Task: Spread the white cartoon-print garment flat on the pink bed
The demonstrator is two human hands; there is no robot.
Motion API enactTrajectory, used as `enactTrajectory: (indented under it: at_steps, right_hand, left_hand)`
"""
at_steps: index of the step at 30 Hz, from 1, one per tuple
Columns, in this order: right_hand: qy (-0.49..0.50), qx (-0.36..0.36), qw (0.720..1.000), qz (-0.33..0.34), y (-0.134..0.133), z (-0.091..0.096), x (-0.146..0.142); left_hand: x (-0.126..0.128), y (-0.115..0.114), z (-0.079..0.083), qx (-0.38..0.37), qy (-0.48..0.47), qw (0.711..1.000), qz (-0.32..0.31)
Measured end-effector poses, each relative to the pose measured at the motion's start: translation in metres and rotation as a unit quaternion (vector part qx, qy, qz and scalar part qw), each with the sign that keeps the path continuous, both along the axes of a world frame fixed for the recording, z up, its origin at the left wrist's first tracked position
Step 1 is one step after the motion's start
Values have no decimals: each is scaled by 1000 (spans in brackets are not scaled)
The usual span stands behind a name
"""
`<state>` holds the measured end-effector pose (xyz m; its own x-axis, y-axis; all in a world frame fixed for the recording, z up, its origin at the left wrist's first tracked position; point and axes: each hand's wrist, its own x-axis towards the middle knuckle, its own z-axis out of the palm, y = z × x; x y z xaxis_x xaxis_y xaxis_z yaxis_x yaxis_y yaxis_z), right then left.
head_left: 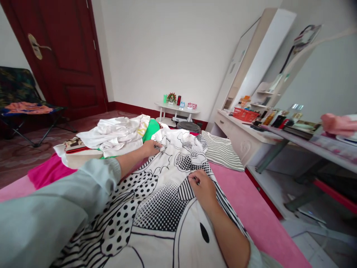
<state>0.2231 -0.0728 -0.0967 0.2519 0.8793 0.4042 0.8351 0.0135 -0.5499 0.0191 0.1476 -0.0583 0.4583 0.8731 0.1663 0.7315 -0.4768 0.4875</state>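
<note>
- In the head view, one black-and-white printed cotton-like garment [164, 208] lies spread, lightly wrinkled, along a smooth pink bed cover [256, 216], its polka dots, stripes and outlined curves running beneath both forearms.
- Left hand [152, 147]: one, fingertips closed together, pinching the garment's white cloth near its far left edge.
- Right hand [205, 188]: one, fingers curled against a striped patch at the garment's right side; whether they grip a fold, I cannot tell.
- One thin striped knit top [223, 150] lies flat, just right of the garment's far end.
- Left of the garment sits a soft, crumpled heap: white cloth [117, 134], green cloth [151, 130] and magenta cloth [52, 171]; its pieces overlap too much to count.
- Beyond, one glossy low table [167, 106] bears five small objects, among them one red cylindrical flask [179, 100].
- One red plastic basket [245, 114] stands on the pale dresser [231, 124].
</note>
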Motion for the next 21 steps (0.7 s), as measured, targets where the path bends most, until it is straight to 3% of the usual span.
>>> enactTrajectory:
  at_steps: [4, 5, 7, 9, 12, 15, 18, 21]
  right_hand:
    - [-1, -3, 1000, -8, 1, -1, 1]
    - [-3, -4, 1000, -11, 1, -2, 1]
    - [-5, -7, 1000, -15, 2, -2, 1]
    - [-3, -7, 1000, -14, 2, -2, 1]
    - [2, -3, 1000, -11, 1, -1, -1]
    - [6, -3, 1000, -11, 1, 0, -2]
    - [18, -4, 1000, -1, 0, 0, -1]
    - [37, 2, 999, 13, -1, 0, 1]
  left_hand:
    - [-36, 24, 52, 69, 77, 992, 66]
    - [-47, 29, 62, 124, 151, 976, 98]
    - [-63, 35, 76, 164, 191, 960, 119]
    - [-66, 31, 79, 184, 210, 952, 125]
    - [-40, 12, 70, 248, 253, 927, 125]
    - [6, -19, 53, 324, 258, 907, 71]
    - [44, -49, 24, 247, 200, 948, -6]
    - [60, -65, -16, 146, 160, 976, -21]
